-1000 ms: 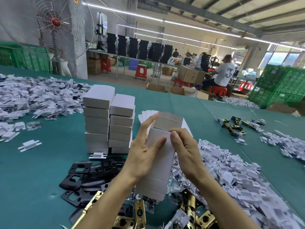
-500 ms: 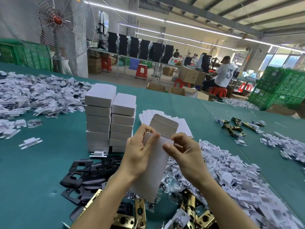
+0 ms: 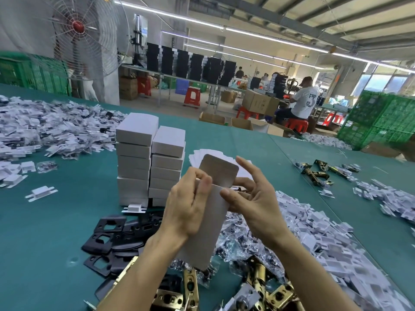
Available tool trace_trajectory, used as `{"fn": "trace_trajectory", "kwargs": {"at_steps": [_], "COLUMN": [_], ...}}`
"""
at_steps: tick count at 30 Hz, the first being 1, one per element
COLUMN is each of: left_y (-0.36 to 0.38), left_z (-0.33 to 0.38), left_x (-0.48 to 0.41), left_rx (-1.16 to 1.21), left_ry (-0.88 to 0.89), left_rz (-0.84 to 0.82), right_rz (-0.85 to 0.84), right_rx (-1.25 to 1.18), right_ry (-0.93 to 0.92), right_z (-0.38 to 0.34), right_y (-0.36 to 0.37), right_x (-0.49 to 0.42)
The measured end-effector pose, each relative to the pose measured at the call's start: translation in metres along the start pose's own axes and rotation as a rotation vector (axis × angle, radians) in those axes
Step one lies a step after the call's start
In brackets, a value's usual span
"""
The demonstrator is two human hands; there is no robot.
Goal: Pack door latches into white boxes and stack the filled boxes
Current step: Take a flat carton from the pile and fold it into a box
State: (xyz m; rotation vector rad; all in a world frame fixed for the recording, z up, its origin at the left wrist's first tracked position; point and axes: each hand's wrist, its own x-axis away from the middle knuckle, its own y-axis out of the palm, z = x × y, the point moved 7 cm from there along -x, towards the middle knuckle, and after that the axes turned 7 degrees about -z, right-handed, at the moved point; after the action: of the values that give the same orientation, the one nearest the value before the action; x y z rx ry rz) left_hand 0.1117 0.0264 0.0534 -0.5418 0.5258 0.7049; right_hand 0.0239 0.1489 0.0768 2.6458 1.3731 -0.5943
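Observation:
My left hand (image 3: 187, 209) grips a white box (image 3: 207, 230) upright above the table, its top flap (image 3: 219, 170) standing open. At the box's open mouth is my right hand (image 3: 251, 198), thumb on the front wall, fingers spread and loosely bent behind it. Two stacks of filled white boxes (image 3: 150, 158) stand just behind. Brass door latches (image 3: 258, 286) lie in a heap at the near edge, and flat white box blanks (image 3: 197, 157) sit beyond my hands.
Black strike plates (image 3: 112, 236) lie at the near left. White plastic inserts and small bags are heaped at the right (image 3: 314, 239) and far left (image 3: 45, 131). More brass latches (image 3: 318, 172) lie far right. Green crates (image 3: 381, 117) and a fan (image 3: 78, 30) stand behind the green table (image 3: 56, 232).
The box has tilted and turned in my left hand, and its top flap has swung up. My right hand let go of the flap and opened its fingers beside the mouth.

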Motion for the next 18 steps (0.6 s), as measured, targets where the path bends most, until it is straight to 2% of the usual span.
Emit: {"fn": "trace_trajectory", "kwargs": {"at_steps": [5,9,13,18], "left_y": [0.011,0.017,0.014,0.014], "left_z": [0.015,0.020,0.008,0.008], "left_x": [0.006,0.008,0.008,0.008], "left_rx": [-0.311,-0.466,-0.432,-0.314], "left_ry": [0.069,0.003,-0.155,-0.102], "left_rz": [-0.096,-0.102,-0.058,-0.087], "right_rz": [0.169,0.177,0.129,-0.009], "right_rx": [0.006,0.029,0.060,0.244], "right_ry": [-0.037,-0.070,-0.072,-0.047], "right_z": [-0.001,-0.004,-0.007,-0.009], "right_y": [-0.012,-0.013,-0.009,0.001], "right_x": [0.004,0.007,0.007,0.005]}}
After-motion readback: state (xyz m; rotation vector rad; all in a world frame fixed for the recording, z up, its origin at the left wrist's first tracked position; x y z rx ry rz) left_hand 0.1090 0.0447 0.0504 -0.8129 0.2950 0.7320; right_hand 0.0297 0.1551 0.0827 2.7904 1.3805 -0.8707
